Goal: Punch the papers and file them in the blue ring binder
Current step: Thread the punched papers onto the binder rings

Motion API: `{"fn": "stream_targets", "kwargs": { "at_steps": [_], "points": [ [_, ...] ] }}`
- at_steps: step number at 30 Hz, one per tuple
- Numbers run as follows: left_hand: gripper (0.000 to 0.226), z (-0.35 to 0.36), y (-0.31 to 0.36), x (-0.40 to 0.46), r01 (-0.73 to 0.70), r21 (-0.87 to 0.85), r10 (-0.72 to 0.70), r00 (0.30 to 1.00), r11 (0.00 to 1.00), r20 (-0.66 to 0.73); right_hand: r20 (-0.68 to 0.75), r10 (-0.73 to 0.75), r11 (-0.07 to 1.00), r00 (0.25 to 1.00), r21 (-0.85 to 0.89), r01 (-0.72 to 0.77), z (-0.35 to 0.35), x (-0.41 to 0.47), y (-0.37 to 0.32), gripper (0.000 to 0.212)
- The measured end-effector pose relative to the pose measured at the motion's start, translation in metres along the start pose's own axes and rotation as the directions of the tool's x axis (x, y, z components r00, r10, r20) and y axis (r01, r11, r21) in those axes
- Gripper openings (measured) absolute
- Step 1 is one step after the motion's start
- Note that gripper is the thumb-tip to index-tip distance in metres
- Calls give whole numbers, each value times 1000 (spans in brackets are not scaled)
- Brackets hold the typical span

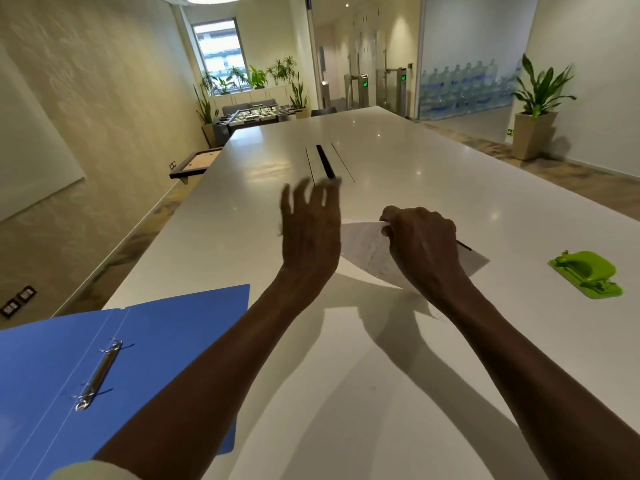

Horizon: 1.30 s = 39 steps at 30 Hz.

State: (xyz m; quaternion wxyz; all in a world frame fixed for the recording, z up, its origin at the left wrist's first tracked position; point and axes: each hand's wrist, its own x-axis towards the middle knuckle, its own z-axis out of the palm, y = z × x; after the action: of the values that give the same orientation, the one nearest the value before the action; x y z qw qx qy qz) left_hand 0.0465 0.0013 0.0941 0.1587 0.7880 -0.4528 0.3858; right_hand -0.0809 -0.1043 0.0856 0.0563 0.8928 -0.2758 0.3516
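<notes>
The blue ring binder (166, 327) lies open at the near left of the white table (398, 161), its metal rings (98, 374) exposed. White papers (367, 251) with faint print are lifted off the table at mid-right. My right hand (420, 240) pinches their far corner with curled fingers. My left hand (310, 226) hovers just left of the papers, fingers spread and holding nothing. A green hole punch (585, 273) sits on the table to the right, apart from both hands.
A black cable slot (325, 161) runs along the table's middle beyond my hands. The table's left edge drops to the floor near a framed board (195, 162). Potted plants (536, 109) stand at the right wall and far end.
</notes>
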Motion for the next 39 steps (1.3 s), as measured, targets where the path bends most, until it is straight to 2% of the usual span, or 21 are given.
{"fn": "stream_targets", "kwargs": {
  "at_steps": [1,3,6,9,11,13,14,16,18,21,24,27,30,39],
  "points": [
    [84,0,-3,-1,83,-6,-83,994,997,-65,-16,58,997,998,48,-57,1,0,4,11],
    [108,-1,-6,-2,292,-168,-308,948,942,-78,-20,186,964,982,199,-179,2,2,13,13],
    [127,1,-7,-7,515,-451,-537,839,729,89,27,322,868,946,391,-307,3,4,27,9],
    [131,9,-6,-13,637,-617,-563,748,462,351,57,369,767,928,545,-338,5,3,34,16],
    [124,12,-2,-15,713,-650,-516,674,264,529,126,395,634,910,679,-369,6,2,35,24],
    [104,12,-1,-16,735,-670,-458,634,105,623,228,411,463,883,782,-418,9,0,37,30],
    [86,13,-1,-17,716,-692,-440,651,87,619,266,411,396,872,810,-433,11,-2,38,31],
    [48,14,-2,-18,648,-738,-436,728,186,529,297,410,314,863,842,-439,13,-5,40,28],
    [34,11,0,-18,588,-768,-451,775,255,444,290,399,261,870,873,-411,13,-8,42,24],
    [31,7,4,-15,540,-794,-476,796,280,373,266,378,214,887,907,-364,10,-9,44,16],
    [28,8,6,-19,507,-813,-484,809,287,334,267,383,180,884,917,-355,13,-14,45,16],
    [34,17,9,-39,541,-796,-472,795,270,381,344,379,146,859,895,-422,32,-33,46,20],
    [37,27,13,-60,598,-755,-468,766,268,441,403,378,158,834,859,-487,49,-53,43,27],
    [37,31,14,-66,631,-717,-456,753,298,474,410,373,222,832,832,-509,54,-62,42,25]
  ]
}}
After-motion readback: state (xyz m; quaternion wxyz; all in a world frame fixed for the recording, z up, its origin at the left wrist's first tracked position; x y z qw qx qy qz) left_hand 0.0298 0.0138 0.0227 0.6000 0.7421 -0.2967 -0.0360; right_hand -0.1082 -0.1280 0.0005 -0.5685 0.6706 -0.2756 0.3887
